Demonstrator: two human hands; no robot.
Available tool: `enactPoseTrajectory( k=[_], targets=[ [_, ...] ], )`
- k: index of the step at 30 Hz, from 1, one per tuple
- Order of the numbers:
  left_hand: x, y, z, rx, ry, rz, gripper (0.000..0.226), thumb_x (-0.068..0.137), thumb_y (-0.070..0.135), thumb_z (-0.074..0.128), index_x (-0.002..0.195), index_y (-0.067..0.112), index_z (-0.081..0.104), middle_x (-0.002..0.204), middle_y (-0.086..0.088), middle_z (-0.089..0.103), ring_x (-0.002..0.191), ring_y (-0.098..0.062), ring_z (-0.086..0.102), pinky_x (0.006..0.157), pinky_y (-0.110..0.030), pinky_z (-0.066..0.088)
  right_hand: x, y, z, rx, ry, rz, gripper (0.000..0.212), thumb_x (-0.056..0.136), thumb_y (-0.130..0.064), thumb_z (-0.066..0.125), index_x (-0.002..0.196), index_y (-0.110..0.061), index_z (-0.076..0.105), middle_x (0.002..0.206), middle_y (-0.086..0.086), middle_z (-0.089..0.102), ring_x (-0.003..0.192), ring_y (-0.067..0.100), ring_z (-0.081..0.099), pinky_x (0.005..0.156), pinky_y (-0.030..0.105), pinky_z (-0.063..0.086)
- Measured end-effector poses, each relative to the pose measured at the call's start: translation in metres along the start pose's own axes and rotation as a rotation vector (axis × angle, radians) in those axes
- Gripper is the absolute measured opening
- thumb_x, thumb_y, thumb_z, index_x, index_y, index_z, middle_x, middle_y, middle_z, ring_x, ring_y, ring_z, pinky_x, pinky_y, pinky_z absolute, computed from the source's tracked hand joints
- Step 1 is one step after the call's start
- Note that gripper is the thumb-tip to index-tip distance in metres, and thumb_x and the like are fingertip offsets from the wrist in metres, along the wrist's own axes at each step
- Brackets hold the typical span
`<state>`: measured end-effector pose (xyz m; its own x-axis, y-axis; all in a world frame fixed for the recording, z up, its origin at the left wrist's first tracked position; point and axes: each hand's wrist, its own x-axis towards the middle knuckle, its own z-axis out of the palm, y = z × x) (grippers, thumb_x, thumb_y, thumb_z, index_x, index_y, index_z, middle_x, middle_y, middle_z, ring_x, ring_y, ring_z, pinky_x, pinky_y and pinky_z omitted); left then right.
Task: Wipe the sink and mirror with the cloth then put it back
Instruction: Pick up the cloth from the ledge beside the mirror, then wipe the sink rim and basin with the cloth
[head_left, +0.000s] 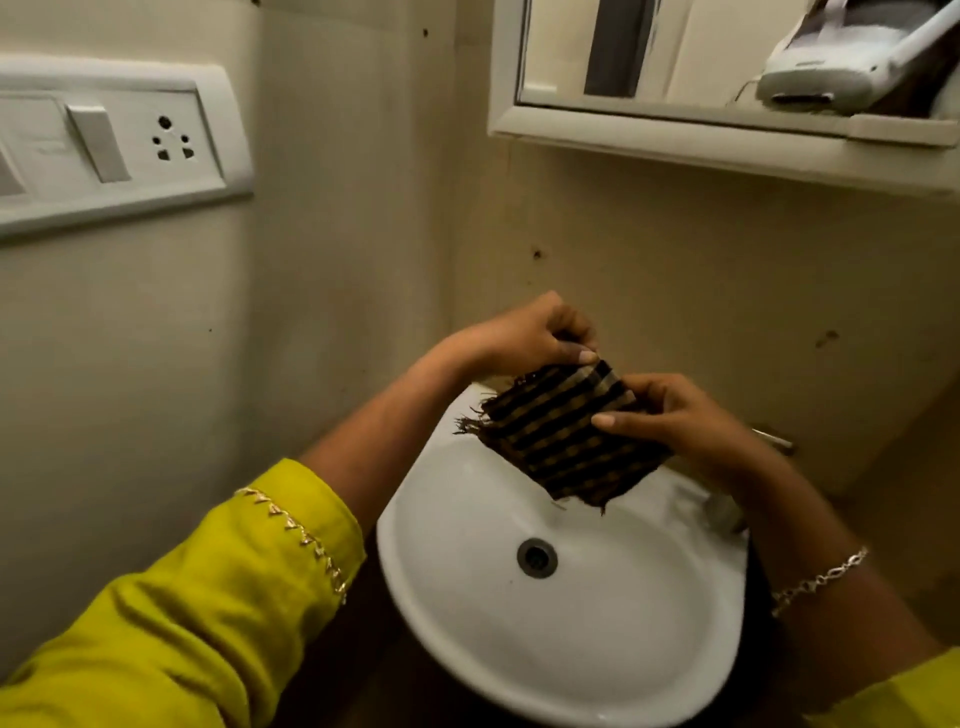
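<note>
Cloth (563, 434), dark striped with frayed edges, is held above the back of the white sink (467, 597). Left hand (524, 335) pinches its top corner; right hand (670, 421) grips the right edge. Mirror (675, 52) upper right.

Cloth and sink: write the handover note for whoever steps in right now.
Left hand: pinches the top edge of the cloth.
Right hand: grips the cloth's right side.
Cloth: dark, striped and folded, held over the back of the sink.
Mirror: on the wall above and to the right, with nothing touching it.
Done: the cloth is in hand. This view does not confirm any wiping.
Left: wipe the sink, wipe the mirror, then put the cloth back. Its place is not in view.
</note>
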<state>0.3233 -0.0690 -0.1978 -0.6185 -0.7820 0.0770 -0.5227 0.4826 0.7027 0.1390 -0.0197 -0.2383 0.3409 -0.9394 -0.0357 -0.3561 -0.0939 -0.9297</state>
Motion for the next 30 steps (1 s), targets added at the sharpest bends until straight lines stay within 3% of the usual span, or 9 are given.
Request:
enactPoseTrajectory(
  k=[3,6,9,12,16,21,24,30],
  targets=[
    [-0.001,-0.041,0.016,-0.128,-0.016,-0.029,0.011,0.09,0.008,0.052,0.087,0.007,0.063,0.071,0.001,0.058,0.069,-0.012,0.053,0.07,-0.027,0.043,0.011,0.027,0.023,0.046,0.033,0.106,0.017,0.083,-0.014,0.061,0.098,-0.008,0.065,0.091,0.01,0.073,0.085,0.024,0.07,0.077,0.036,0.057],
    [-0.008,-0.088,0.035,-0.223,0.136,-0.08,0.015,0.088,0.013,0.057,0.096,0.002,0.064,0.087,-0.009,0.065,0.085,-0.019,0.06,0.08,-0.033,0.047,0.017,0.055,0.046,0.065,0.04,0.234,0.008,0.084,-0.013,0.06,0.087,-0.012,0.067,0.079,0.004,0.074,0.078,0.021,0.071,0.071,0.031,0.056],
    [-0.021,-0.143,0.056,-0.087,0.377,-0.183,0.023,0.089,0.019,0.058,0.102,0.001,0.063,0.103,-0.014,0.066,0.099,-0.023,0.061,0.085,-0.03,0.045,0.02,0.082,0.065,0.113,0.088,0.382,0.009,0.086,-0.01,0.059,0.085,-0.013,0.067,0.076,0.003,0.074,0.075,0.019,0.07,0.065,0.027,0.054],
    [-0.035,-0.204,0.077,0.051,0.485,-0.336,0.026,0.089,0.018,0.056,0.109,0.001,0.06,0.112,-0.016,0.061,0.108,-0.027,0.055,0.089,-0.028,0.04,0.024,0.104,0.084,0.157,0.156,0.486,0.011,0.086,-0.01,0.059,0.094,-0.008,0.068,0.084,0.009,0.073,0.082,0.025,0.069,0.069,0.031,0.053],
    [-0.049,-0.262,0.098,0.226,0.415,-0.548,0.045,0.09,0.023,0.054,0.129,0.004,0.044,0.134,-0.017,0.046,0.129,-0.03,0.036,0.108,-0.035,0.027,0.028,0.123,0.108,0.189,0.227,0.573,0.016,0.086,-0.008,0.059,0.1,-0.007,0.067,0.094,0.015,0.071,0.089,0.031,0.067,0.081,0.039,0.053],
    [-0.056,-0.292,0.114,0.319,0.26,-0.72,0.08,0.089,0.03,0.053,0.144,-0.001,0.003,0.154,-0.02,0.008,0.143,-0.032,0.005,0.117,-0.039,0.003,0.034,0.135,0.13,0.279,0.282,0.642,0.016,0.085,-0.005,0.059,0.099,-0.007,0.067,0.095,0.016,0.071,0.088,0.03,0.067,0.071,0.033,0.054],
    [-0.061,-0.292,0.13,0.249,0.204,-0.778,0.089,0.087,0.026,0.056,0.143,-0.003,-0.007,0.154,-0.022,0.0,0.143,-0.033,0.004,0.117,-0.037,0.006,0.038,0.141,0.137,0.317,0.316,0.666,0.015,0.084,-0.005,0.061,0.098,-0.008,0.067,0.096,0.016,0.071,0.089,0.03,0.067,0.07,0.033,0.053],
    [-0.061,-0.292,0.146,0.209,0.329,-0.822,0.089,0.087,0.023,0.057,0.145,0.006,-0.007,0.155,-0.013,0.006,0.138,-0.03,0.022,0.109,-0.035,0.03,0.061,0.137,0.135,0.234,0.248,0.612,0.014,0.088,-0.005,0.056,0.093,-0.015,0.064,0.089,0.004,0.069,0.081,0.018,0.065,0.061,0.019,0.05]
  ],
)
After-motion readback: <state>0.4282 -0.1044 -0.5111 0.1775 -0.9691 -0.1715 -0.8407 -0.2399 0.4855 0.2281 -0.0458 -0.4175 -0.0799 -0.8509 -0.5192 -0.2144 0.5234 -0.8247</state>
